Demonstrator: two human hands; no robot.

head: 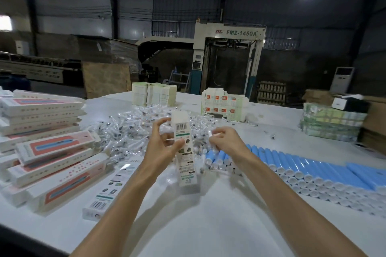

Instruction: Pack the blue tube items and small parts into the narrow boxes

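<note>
My left hand (161,144) grips a narrow white box (184,152) with a barcode, held upright and tilted over the middle of the table. My right hand (224,141) is just to the right of the box, fingers curled round a small clear bagged part (214,134). Behind both hands lies a heap of small clear bagged parts (129,131). Rows of blue tubes (302,165) with white caps lie on the table to the right. Another narrow box (112,188) lies flat at my left forearm.
Packed pink-and-white boxes (48,148) are stacked at the left. Bundles of flat cartons (153,94) stand at the far table edge, with more bundles (225,106) beside them and a green stack (332,125) at the right. A large machine (227,56) stands behind.
</note>
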